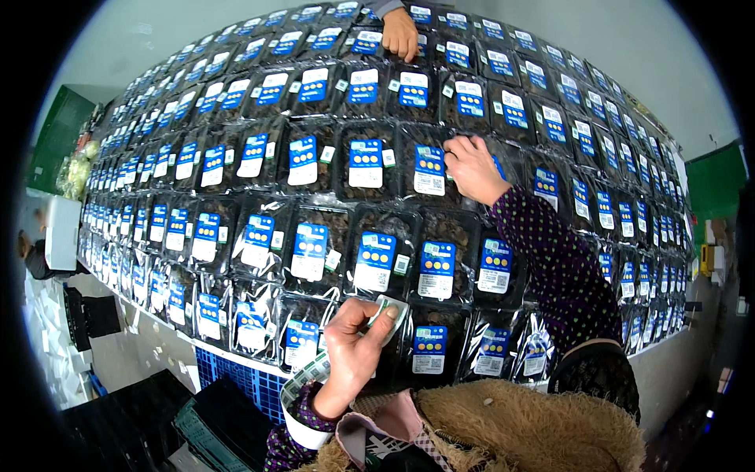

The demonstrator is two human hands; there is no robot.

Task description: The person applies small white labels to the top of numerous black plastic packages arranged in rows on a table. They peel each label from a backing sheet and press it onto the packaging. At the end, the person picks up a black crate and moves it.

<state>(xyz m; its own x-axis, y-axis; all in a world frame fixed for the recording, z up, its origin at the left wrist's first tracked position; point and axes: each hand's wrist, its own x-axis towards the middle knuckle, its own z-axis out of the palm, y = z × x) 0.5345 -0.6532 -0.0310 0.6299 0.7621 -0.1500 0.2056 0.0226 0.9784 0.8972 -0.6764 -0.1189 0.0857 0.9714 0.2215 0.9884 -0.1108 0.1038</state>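
My left hand [355,342] pinches the end of a strip of small green-and-white stickers [387,318] between thumb and forefinger. The strip [312,371] trails down in a loop around my left wrist. Farther forward, my right hand [475,168] reaches out with its fingers bent down beside a blue-and-white label [429,170] on a film-wrapped black tray [407,141]. Whether anything sits under those fingertips is hidden. Close to my left hand lies another wrapped tray with a label [375,259] and a small square sticker [401,264] to its right.
Rows of wrapped trays with dark contents cover the table. Across it, another person's hand [401,35] touches a tray. Black crates [221,425] and a blue plastic crate [239,377] stand below the near edge at left. A white foam box [63,232] is at far left.
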